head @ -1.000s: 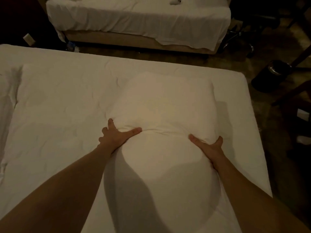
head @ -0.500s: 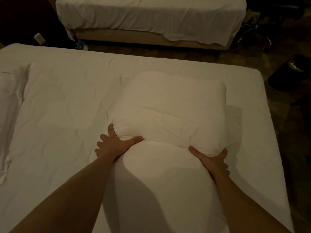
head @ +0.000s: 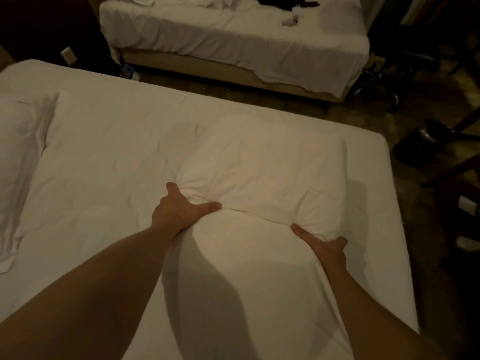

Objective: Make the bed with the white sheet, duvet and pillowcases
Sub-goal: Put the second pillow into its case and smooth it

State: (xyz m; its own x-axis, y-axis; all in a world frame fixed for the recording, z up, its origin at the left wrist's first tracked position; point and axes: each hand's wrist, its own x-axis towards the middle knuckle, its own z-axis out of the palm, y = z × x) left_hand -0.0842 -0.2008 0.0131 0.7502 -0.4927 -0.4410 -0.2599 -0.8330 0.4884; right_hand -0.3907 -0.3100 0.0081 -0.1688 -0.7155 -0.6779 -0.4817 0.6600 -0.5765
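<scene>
got the pillow (head: pixel 262 175) lying on the bed (head: pixel 109 152), my left hand (head: pixel 179 211) and right hand (head: pixel 324 245) each curled tight round a near corner, thumbs on top, fingers tucked under

White-sheeted bed (head: pixel 109 157) carries a pillow (head: pixel 262 175), another (head: pixel 18 141) at left

No text, label, brand, number or sign can be read anywhere in the dim view, neither on the bedding nor on the things around the beds.
</scene>
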